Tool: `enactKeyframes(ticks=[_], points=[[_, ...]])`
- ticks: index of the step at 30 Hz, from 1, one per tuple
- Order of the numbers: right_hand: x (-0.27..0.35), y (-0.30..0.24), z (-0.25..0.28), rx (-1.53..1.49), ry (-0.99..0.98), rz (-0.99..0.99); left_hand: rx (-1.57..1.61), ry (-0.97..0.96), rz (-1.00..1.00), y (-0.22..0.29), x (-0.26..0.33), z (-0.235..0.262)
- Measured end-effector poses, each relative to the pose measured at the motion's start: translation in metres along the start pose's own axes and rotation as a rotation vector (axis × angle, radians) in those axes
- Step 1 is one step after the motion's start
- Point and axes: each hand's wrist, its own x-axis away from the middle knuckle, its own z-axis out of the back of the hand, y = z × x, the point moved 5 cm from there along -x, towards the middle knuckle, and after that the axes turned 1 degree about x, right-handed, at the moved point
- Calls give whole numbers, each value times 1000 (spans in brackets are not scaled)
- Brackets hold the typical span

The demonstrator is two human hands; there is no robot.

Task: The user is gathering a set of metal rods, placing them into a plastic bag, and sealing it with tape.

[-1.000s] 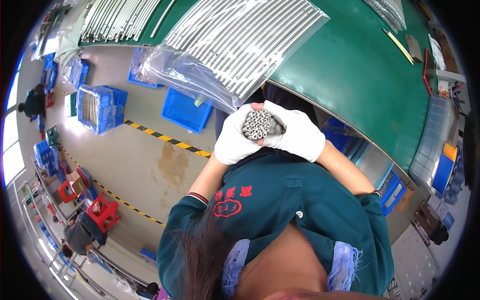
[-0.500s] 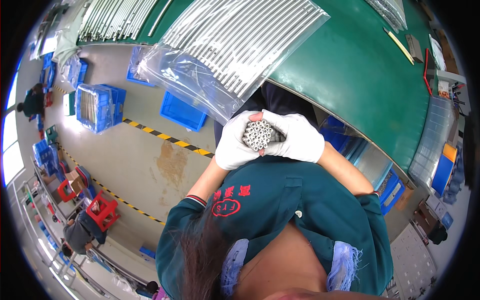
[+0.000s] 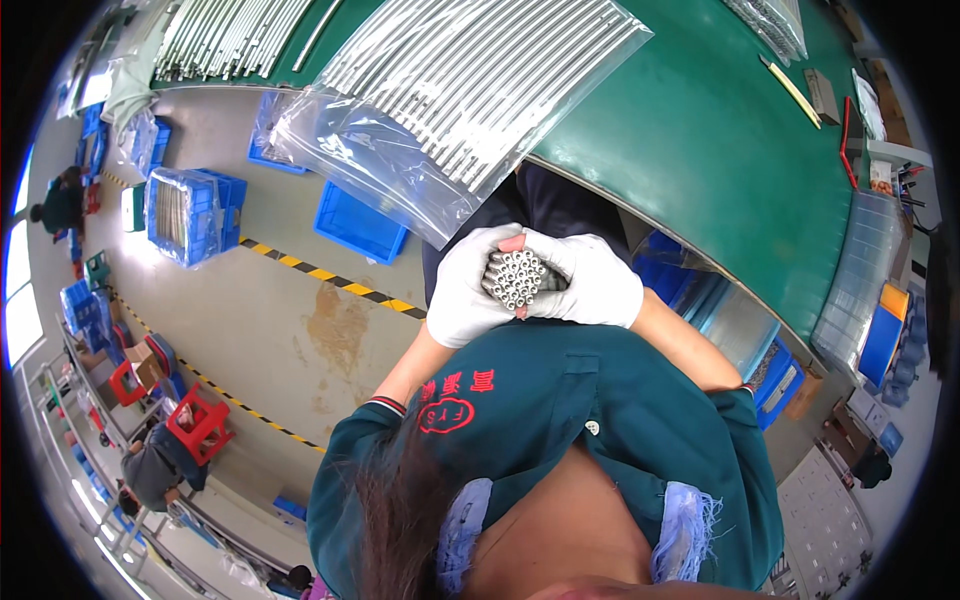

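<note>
A bundle of thin metal tubes [image 3: 517,279] points its round, hollow ends up at me, close in front of my chest. My left hand [image 3: 466,287], in a white glove with bare fingertips, is wrapped round the left side of it. From the other side my right hand [image 3: 598,282], gloved the same way, closes round the bundle. The tubes' lengths below the ends are hidden by the hands. Beyond them, a clear plastic bag [image 3: 385,190] hangs partly over the table edge, with a row of long metal rods [image 3: 480,75] lying on or in it.
The green table [image 3: 690,150] spans the far side. More rods [image 3: 225,40] lie at its far left; a yellow-handled cutter [image 3: 790,92] lies at its right. A blue crate [image 3: 360,222] stands on the floor, and blue crates [image 3: 195,215] wrapped in plastic stand further left. Two people are in the left background.
Both hands keep their hold on the tube bundle, nearly in place. The whole view has shifted slightly, the surroundings moving a little left.
</note>
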Motion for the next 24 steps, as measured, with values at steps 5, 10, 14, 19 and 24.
enactKeyframes(ticks=[5,10,14,19,24], points=[[3,4,-5,-59,66,-10,-124,164,-34,-16,13,-2],[4,5,-4,-172,66,-29,105,-156,115,20,-10,2],[5,9,-10,-161,76,45,93,-578,223,17,-23,3],[2,16,-13,-93,-41,-75,137,-794,316,7,-35,3],[2,16,-11,-29,-39,-60,227,-841,329,4,-36,2]])
